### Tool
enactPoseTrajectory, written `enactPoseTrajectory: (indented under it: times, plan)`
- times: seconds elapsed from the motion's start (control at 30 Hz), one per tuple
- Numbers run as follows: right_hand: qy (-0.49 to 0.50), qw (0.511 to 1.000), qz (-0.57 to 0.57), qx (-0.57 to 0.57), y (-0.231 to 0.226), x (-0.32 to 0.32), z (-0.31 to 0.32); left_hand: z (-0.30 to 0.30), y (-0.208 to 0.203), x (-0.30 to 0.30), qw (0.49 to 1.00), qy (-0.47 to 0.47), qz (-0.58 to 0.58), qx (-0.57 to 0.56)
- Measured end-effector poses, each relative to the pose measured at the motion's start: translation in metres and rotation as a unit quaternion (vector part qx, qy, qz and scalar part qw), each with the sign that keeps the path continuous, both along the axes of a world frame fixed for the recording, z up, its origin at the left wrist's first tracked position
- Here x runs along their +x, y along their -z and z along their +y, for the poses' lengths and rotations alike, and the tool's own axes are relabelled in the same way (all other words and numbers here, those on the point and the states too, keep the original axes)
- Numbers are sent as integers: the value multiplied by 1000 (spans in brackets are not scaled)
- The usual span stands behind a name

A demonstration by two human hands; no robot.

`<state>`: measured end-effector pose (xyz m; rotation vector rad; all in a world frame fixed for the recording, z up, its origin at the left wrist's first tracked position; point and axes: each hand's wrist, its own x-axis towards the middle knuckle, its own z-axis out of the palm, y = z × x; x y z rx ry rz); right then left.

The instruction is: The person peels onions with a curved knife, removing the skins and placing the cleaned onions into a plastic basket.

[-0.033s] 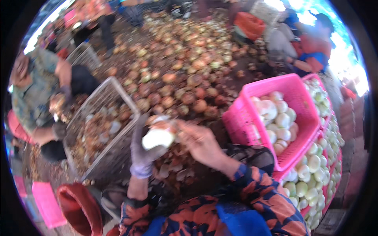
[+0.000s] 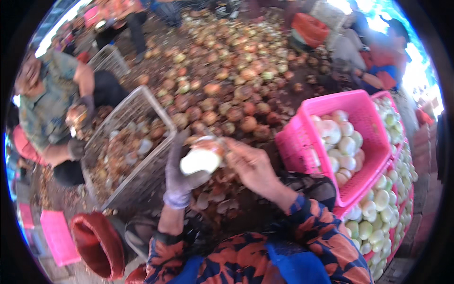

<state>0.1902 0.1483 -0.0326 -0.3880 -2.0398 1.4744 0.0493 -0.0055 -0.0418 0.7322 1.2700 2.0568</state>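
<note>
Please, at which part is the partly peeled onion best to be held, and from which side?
Probably take the onion by its bare white, rounded side, coming from the left, where the gloved left hand curves around it. The brown skin at its upper right, by the right hand, looks ragged and might slip.

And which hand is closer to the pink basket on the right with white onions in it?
Right. The right hand is left of the pink basket, with a gap between. The left hand, gloved and holding an onion, is farther left.
</note>
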Motion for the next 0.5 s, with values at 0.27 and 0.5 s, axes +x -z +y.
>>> enactPoseTrajectory:
  times: [0.27, 0.5]
  plan:
    - [-46, 971, -18, -235, -4, 4, 19, -8, -18, 0, 995, 70, -8, 70]
    - [32, 935, 0, -353, -11, 4, 16, -14, -17, 12, 978, 47, -181, 89]
